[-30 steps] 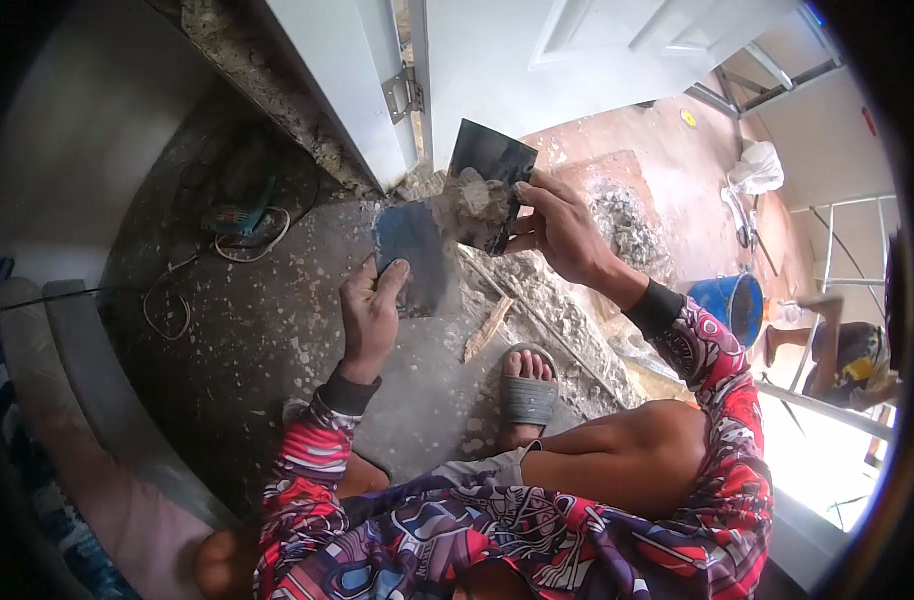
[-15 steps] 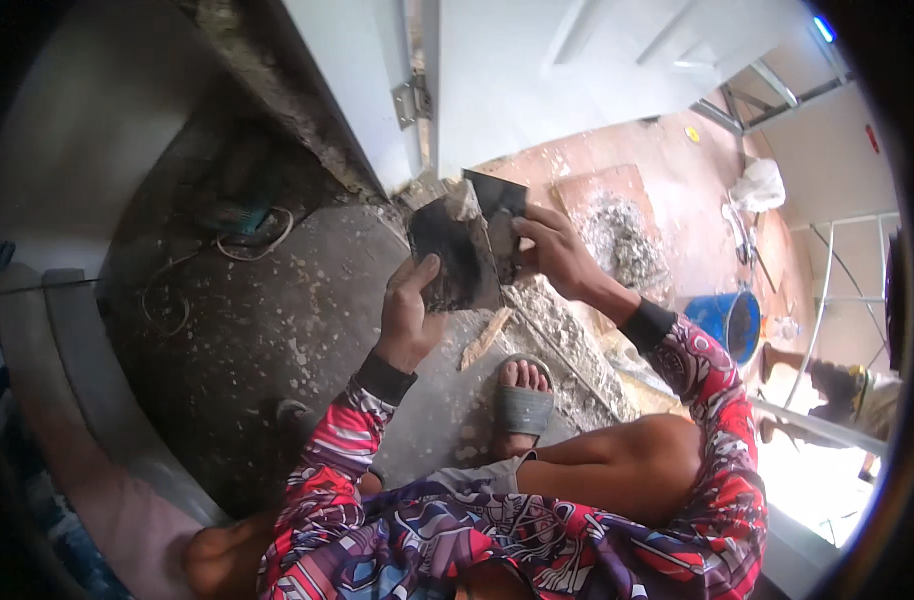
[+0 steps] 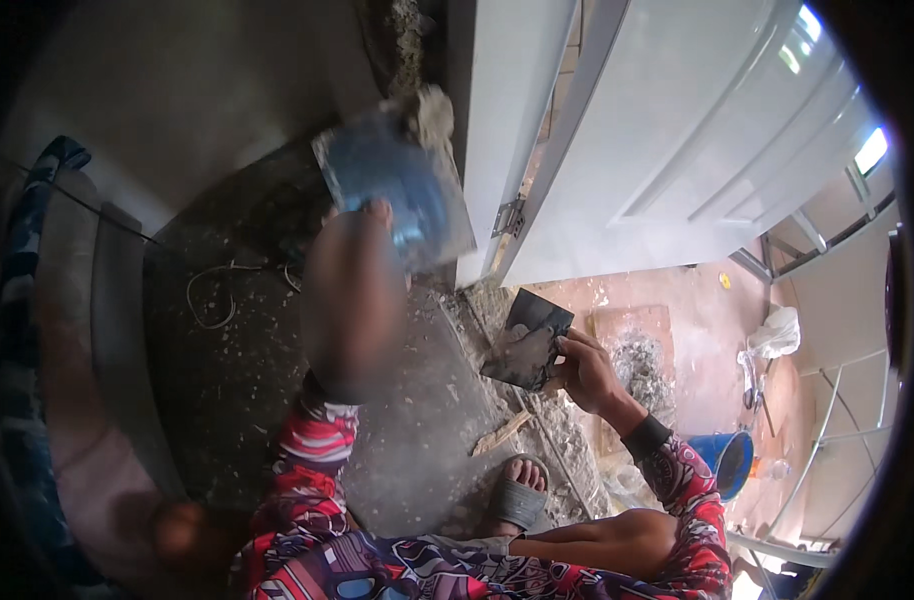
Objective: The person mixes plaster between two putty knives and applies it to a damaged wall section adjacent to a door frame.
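My left hand (image 3: 352, 290), smeared by motion, is raised toward the wall beside the door frame. It grips a flat, dark bluish rectangular plate (image 3: 392, 190), with the thumb on its face. A lump of pale wet mortar (image 3: 434, 118) sits on the plate's upper right edge, close to the frame. Lower and to the right, my right hand (image 3: 584, 372) pinches a smaller black rectangular plate (image 3: 530, 338) by its right edge, its face smeared with grey. The two plates are apart.
A white panelled door (image 3: 677, 150) stands beyond, hinged on its white frame (image 3: 487, 130). Grey mortar (image 3: 639, 365) lies on a board (image 3: 602, 325) near a blue bucket (image 3: 719, 462). A wood scrap (image 3: 502, 432) lies by my sandalled foot (image 3: 522, 490). A pale cord (image 3: 209, 300) curls at left.
My left hand has swung up and left with its plate and the mortar, away from the right hand's plate. The right hand has dropped slightly. The view has shifted left.
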The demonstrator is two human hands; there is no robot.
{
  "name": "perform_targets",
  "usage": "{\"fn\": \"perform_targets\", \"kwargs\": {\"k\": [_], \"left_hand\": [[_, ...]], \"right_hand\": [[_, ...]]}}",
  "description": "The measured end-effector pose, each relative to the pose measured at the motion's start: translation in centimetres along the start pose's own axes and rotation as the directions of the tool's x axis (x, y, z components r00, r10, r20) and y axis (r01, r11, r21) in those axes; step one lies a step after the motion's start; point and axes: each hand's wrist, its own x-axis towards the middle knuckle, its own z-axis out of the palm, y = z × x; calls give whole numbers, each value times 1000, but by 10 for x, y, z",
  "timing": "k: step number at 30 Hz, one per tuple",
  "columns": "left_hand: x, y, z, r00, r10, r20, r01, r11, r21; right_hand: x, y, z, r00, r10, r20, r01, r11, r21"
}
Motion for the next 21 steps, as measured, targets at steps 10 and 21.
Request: {"fn": "perform_targets", "kwargs": {"k": [10, 21], "left_hand": [[65, 21, 46, 568, 821, 59, -705, 449, 550], [84, 19, 97, 428, 891, 155, -720, 232, 654]], "right_hand": [[2, 6, -18, 998, -9, 63, 4, 998, 66], [2, 7, -16, 994, 2, 112, 8, 997, -83]]}}
